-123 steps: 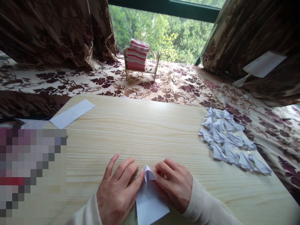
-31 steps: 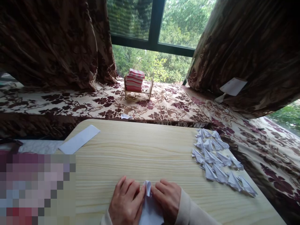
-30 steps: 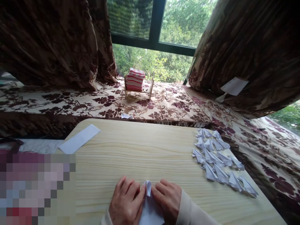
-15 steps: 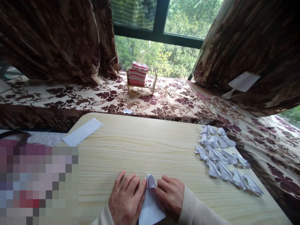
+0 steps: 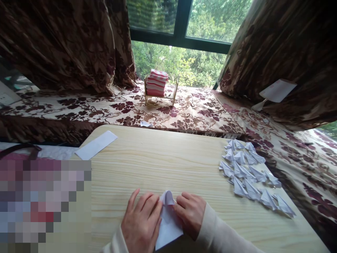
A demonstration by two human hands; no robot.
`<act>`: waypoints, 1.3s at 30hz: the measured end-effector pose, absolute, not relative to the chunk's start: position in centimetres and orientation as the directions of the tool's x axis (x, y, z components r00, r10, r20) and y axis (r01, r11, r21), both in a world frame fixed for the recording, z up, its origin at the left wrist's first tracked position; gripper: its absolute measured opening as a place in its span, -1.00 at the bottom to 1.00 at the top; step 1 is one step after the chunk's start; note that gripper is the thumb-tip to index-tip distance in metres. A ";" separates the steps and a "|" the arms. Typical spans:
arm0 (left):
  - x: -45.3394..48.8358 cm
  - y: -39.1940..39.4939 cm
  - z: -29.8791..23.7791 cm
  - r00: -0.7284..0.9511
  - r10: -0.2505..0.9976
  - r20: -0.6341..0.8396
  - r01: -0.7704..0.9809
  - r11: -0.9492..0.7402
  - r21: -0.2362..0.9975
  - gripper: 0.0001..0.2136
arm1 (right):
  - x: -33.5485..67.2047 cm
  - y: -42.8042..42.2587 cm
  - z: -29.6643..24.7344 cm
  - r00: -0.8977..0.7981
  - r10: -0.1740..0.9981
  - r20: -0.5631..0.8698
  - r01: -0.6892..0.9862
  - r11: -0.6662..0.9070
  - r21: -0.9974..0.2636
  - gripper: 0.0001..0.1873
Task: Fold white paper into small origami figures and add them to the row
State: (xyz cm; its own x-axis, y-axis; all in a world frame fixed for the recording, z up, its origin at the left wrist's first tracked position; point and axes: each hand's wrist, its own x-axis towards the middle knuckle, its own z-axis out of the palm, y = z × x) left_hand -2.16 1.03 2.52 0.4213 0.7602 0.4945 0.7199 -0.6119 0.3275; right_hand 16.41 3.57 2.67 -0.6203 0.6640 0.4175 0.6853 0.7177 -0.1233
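A white sheet of paper point(image 5: 168, 226) lies on the table near its front edge, its far end curled over toward me. My left hand point(image 5: 142, 219) rests along the paper's left side, fingers stretched out and lying flat, the index fingertip touching the curl. On the other side, my right hand point(image 5: 191, 212) has its fingers bent in and pinches the paper's right edge by the curled end. Several folded paper planes point(image 5: 246, 170) are laid out in rows at the table's right.
A white paper strip point(image 5: 96, 144) lies at the table's point(image 5: 158, 154) far left corner. Behind, a small wooden rack point(image 5: 161, 95) holds folded striped cloths point(image 5: 157, 83) on the flowered sill. A white lamp point(image 5: 277, 90) stands at the right. A blurred patch covers the lower left.
The view has shifted slightly. The curled end of the paper looks a little wider, and both hands stay at its sides.
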 end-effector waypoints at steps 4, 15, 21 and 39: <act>-1.7 0.1 1.2 0.438 0.689 0.578 0.709 -0.660 0.249 -0.69 | 16.4 3.3 3.2 -0.633 0.681 0.369 0.697 0.708 -0.111 -0.85; -1.0 -0.2 0.4 0.446 0.694 0.565 0.750 -0.635 0.187 -0.68 | 17.2 4.5 2.9 -0.697 0.702 0.146 0.626 0.695 -0.354 -0.85; -0.9 -0.2 0.5 0.452 0.702 0.551 0.751 -0.632 0.189 -0.67 | 17.0 6.2 6.4 -0.646 0.763 -0.010 0.648 0.541 -0.537 -0.84; -0.5 -0.8 1.5 0.380 0.805 0.456 0.784 -0.542 0.303 -0.67 | 14.8 11.6 5.6 -0.945 0.319 0.068 0.278 0.897 -0.344 -0.83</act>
State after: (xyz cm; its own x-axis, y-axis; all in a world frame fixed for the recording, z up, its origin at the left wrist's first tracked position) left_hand -0.50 -0.78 1.50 0.3796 0.8049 0.4561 0.7840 -0.5416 0.3034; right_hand 14.81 11.61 5.57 -0.9452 0.3194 0.0679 0.2784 0.8969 -0.3436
